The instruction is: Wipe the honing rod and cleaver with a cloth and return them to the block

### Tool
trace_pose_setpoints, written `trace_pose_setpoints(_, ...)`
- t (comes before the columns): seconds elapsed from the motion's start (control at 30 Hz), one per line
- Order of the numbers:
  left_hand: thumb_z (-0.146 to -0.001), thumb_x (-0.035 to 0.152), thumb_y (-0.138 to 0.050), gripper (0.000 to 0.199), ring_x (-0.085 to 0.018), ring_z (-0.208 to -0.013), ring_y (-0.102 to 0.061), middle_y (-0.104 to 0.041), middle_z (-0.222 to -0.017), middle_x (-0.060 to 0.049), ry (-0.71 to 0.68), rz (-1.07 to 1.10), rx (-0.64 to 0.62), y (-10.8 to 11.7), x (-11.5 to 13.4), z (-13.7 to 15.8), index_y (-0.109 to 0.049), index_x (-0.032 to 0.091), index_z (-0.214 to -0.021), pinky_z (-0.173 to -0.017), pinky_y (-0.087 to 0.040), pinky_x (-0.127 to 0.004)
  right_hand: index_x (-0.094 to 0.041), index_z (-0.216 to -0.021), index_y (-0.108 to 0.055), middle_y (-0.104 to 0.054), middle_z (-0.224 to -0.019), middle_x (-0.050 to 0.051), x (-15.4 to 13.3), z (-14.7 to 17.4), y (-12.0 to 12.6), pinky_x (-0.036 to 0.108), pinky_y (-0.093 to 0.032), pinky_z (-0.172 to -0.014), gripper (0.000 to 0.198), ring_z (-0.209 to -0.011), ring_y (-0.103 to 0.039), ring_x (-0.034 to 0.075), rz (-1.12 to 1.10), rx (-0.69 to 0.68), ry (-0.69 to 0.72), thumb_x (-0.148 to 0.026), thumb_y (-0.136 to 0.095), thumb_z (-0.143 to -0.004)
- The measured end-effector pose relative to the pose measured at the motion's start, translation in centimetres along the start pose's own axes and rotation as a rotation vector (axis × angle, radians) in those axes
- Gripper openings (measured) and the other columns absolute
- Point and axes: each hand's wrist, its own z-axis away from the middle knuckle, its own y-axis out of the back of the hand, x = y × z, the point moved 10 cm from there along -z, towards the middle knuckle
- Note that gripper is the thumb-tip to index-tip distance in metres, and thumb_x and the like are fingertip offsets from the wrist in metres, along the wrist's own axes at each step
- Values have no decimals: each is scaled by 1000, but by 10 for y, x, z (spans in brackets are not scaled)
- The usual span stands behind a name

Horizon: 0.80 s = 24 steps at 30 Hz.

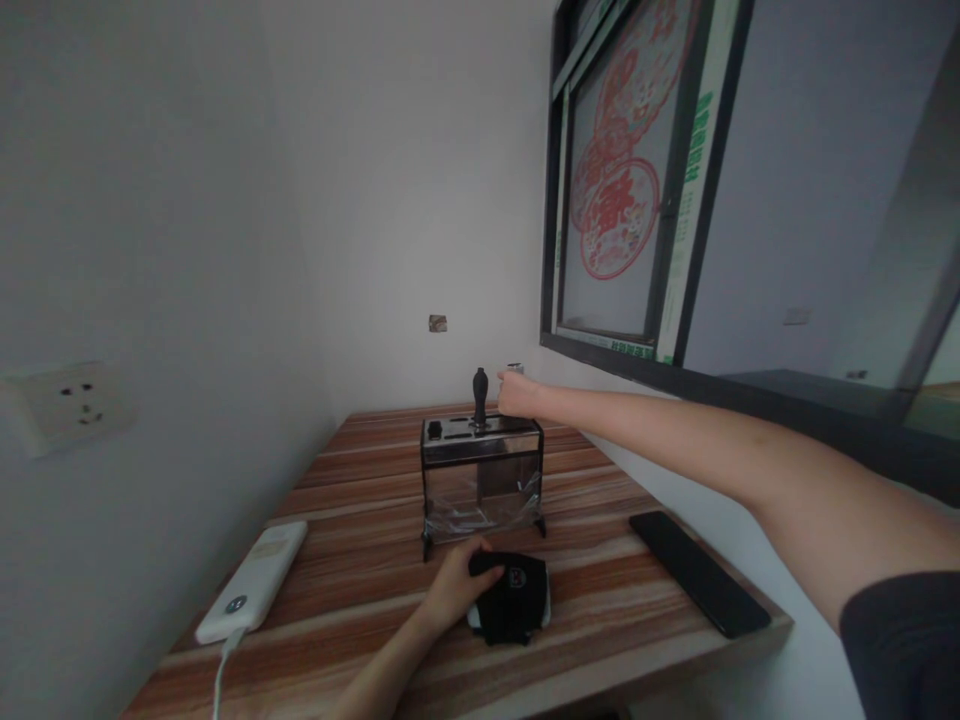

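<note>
My left hand (466,578) grips the upper left of a black, soft-looking object (514,598) with a small shield-like logo. Pale edges show under its sides, and I cannot tell its kind. Behind it on the table stands a see-through slotted stand (482,480) with a black frame, a shiny top and plastic film on its front. A black handle (481,393) rises upright from the top. Just right of that handle, my right hand (517,392) is closed at the end of the stretched arm. A small silvery thing shows above its knuckles; whether the fingers hold it is hidden.
On the wood-striped table (360,480), a white power bank (255,580) with a white cable lies at the left. A black phone-like slab (697,570) lies along the right edge. A wall socket (71,405) is at left, and a dark-framed window (615,190) at right.
</note>
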Motion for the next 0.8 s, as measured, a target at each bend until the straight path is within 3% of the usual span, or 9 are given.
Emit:
trace_pose_setpoints(0.13, -71, 33, -63, 19, -20, -81, -58, -62, -79, 0, -4, 1, -3, -1, -1, 0, -54, 19, -80, -74, -42, -26, -19, -66, -68, -71, -66, 4, 6, 8, 13, 28, -43, -61, 23, -61, -63, 13, -670, 69, 35, -20, -58, -87)
trace_pose_setpoints(0.37, -72, 33, -63, 19, -20, -79, -58, -62, -78, 0, -20, -10, -4, -2, -2, -1, -55, 19, -82, -72, -42, -25, -15, -47, -57, -70, -59, 10, 31, 5, 3, 38, -43, -70, 28, -71, -67, 23, -1339, 98, -84, -7, -60, -74)
trace_pose_setpoints(0.6, -72, 33, -64, 19, -19, -79, -57, -62, -77, 0, -31, -9, 2, -1, -1, -1, -56, 19, -82, -71, -41, -24, -16, -42, -48, -64, -51, 7, 51, 7, -33, 40, -42, -75, 40, -77, -67, 22, -1608, 124, -241, -9, -53, -80)
trace_pose_setpoints(0.8, -72, 32, -63, 17, -19, -77, -57, -61, -75, 0, -38, -7, -10, -1, 2, 0, -55, 19, -81, -70, -41, -25, -14, -38, -42, -59, -44, 3, 73, 3, -64, 41, -42, -79, 45, -76, -66, 20, -1591, 95, -262, -9, -55, -81)
